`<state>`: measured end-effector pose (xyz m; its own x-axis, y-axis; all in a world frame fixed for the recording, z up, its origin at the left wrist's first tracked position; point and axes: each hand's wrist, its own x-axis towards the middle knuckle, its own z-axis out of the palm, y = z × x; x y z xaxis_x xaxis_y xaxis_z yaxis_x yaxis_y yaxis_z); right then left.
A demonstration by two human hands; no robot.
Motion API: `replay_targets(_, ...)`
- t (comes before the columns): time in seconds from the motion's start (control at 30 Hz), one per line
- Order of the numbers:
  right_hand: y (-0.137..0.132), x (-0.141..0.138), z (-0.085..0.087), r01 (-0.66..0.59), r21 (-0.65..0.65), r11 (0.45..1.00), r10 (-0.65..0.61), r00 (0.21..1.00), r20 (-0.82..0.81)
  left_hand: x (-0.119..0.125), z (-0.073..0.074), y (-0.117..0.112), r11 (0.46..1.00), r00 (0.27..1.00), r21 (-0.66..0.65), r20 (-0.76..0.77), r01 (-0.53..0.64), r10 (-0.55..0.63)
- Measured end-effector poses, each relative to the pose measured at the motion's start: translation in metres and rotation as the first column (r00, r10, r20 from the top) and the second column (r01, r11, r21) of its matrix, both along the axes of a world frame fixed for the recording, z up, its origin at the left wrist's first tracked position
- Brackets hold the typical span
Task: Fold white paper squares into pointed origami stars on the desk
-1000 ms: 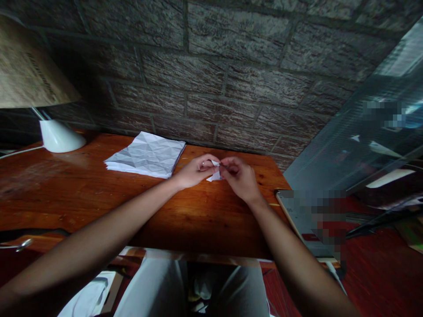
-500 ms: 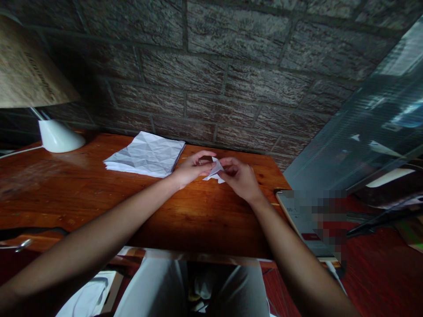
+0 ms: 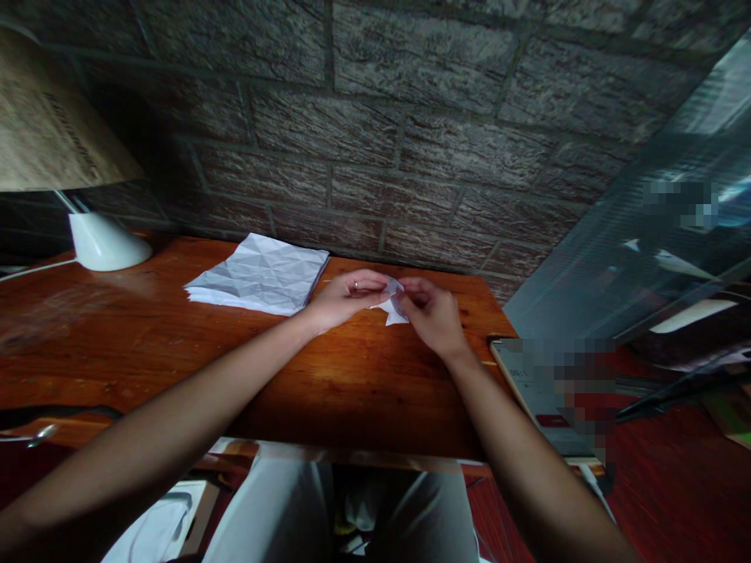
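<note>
A small piece of folded white paper (image 3: 397, 311) is held above the wooden desk, between both hands. My left hand (image 3: 350, 297), with a ring on one finger, pinches its upper left part between thumb and fingers. From the other side my right hand (image 3: 432, 313) grips the right edge, thumb toward me. Fingers cover part of the folds, so the full shape is hidden. Left of my left hand lies a stack of creased white paper sheets (image 3: 261, 270).
A lamp (image 3: 109, 242) with a fabric shade stands at the desk's (image 3: 352, 391) left end. A brick wall (image 3: 364, 133) rises behind the desk. At the right edge rests a flat grey tablet-like device (image 3: 528, 383), partly blurred out. A translucent panel (image 3: 587, 234) stands beyond it.
The folded paper has turned between my fingers, its upper point now bent over and its lower flap hanging more to the right. Both hands have drawn slightly closer together.
</note>
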<state>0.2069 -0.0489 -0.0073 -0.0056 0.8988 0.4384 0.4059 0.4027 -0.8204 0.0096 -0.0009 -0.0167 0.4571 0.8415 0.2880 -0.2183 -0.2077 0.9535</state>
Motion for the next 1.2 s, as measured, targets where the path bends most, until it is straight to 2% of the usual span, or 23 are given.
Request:
replay_targets(0.13,0.0031,0.0010,0.0008,-0.086,-0.064,0.994,0.075,0.986,-0.149,-0.0014,0.0007,0.0012,1.000,1.000,-0.011,0.014,0.011,-0.011)
replay_targets(0.27,0.0034,0.0008,0.0031,-0.147,-0.099,0.984,0.123,0.967,-0.222,-0.0035,0.0023,0.0014,0.994,0.999,-0.098,0.024,0.040,-0.038)
replay_targets(0.47,0.0030,0.0004,0.0001,-0.138,-0.096,0.986,0.118,0.974,-0.193,-0.0065,0.0012,0.0048,0.973,0.998,-0.219,0.029,0.067,-0.062)
replay_targets(0.63,0.0026,-0.0005,-0.0009,-0.147,-0.107,0.983,0.128,0.978,-0.163,-0.0071,-0.0011,0.0054,0.976,0.999,-0.214,-0.013,0.039,-0.043)
replay_targets(1.0,0.0001,0.0009,0.0033,-0.216,-0.092,0.972,0.202,0.970,-0.137,-0.0072,0.0024,0.0022,0.968,0.996,-0.234,0.021,0.088,-0.086)
replay_targets(1.2,-0.0014,0.0027,0.0058,-0.318,-0.129,0.939,0.297,0.942,-0.158,-0.0094,0.0038,0.0027,0.972,0.997,-0.223,0.016,0.079,-0.077)
